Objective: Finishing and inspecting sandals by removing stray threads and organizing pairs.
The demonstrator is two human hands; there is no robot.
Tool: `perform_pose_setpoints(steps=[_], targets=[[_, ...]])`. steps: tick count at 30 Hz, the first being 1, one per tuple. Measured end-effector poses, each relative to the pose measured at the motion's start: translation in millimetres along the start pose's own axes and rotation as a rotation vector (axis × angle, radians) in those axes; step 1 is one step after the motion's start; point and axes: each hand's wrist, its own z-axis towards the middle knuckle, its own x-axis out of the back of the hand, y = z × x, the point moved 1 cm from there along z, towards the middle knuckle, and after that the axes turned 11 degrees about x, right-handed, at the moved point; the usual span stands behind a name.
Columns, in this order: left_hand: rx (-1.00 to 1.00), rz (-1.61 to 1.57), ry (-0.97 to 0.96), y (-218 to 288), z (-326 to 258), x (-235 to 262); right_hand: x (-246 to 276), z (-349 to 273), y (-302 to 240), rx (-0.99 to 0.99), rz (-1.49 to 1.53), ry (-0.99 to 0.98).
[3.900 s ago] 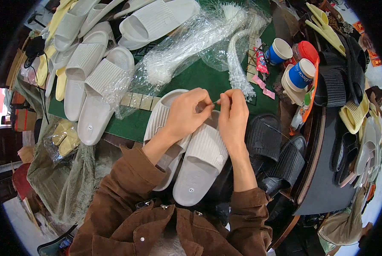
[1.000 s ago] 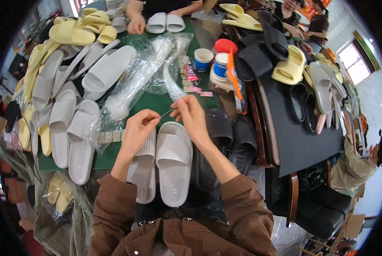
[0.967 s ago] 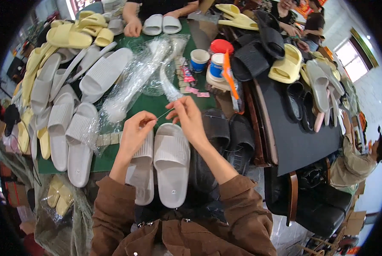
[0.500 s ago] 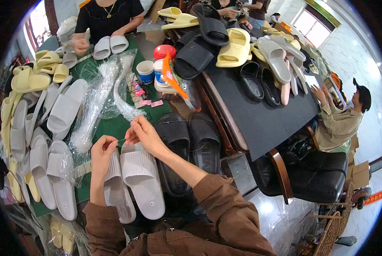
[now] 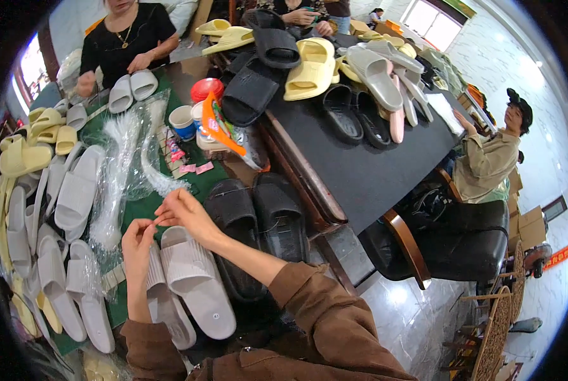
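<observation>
My left hand (image 5: pixel 138 238) and my right hand (image 5: pixel 183 213) meet over a pair of pale grey slippers (image 5: pixel 192 289) lying on a green mat (image 5: pixel 141 206). The fingertips of both hands pinch a thin white plastic tie (image 5: pixel 155 220) stretched between them. Both forearms wear brown sleeves. A pair of black slippers (image 5: pixel 255 222) lies just right of my right hand.
Bagged grey and yellow slippers (image 5: pixel 55 209) pile at the left, with clear bags of white ties (image 5: pixel 122 165). Cups and a red lid (image 5: pixel 198 111) stand behind. A black table (image 5: pixel 366 171) carries more slippers. A person in black (image 5: pixel 128 38) sits opposite; another person (image 5: pixel 487 159) sits at the right.
The view has swung right and upward, bringing the black table and seated people into sight. My hands stay together over the grey slippers, still pinching the tie.
</observation>
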Motion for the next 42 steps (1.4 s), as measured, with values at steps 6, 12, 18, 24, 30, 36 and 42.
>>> perform_pose_setpoints(steps=[6, 12, 18, 24, 30, 36, 42], targets=[[0.002, 0.023, 0.032, -2, -2, 3, 3, 0, 5, -0.002, -0.075, -0.082], [-0.048, 0.036, 0.066, -1, -5, 11, -11, 8, -11, 0.312, -0.888, -0.261], [0.02, -0.039, 0.07, 3, -2, -1, -7, 5, -25, 0.427, -1.048, -0.235], [0.096, -0.165, 0.03, 2, -12, 3, -15, 0, -27, 0.313, -0.931, -0.162], [0.105, -0.235, -0.004, 1, -14, -2, -17, -4, -27, 0.333, -0.924, -0.178], [0.08, -0.157, 0.055, 3, -17, -3, -14, -6, -22, 0.32, -0.919, -0.12], [0.086, -0.106, 0.063, -1, -17, -3, -15, -7, -20, 0.334, -0.928, -0.197]])
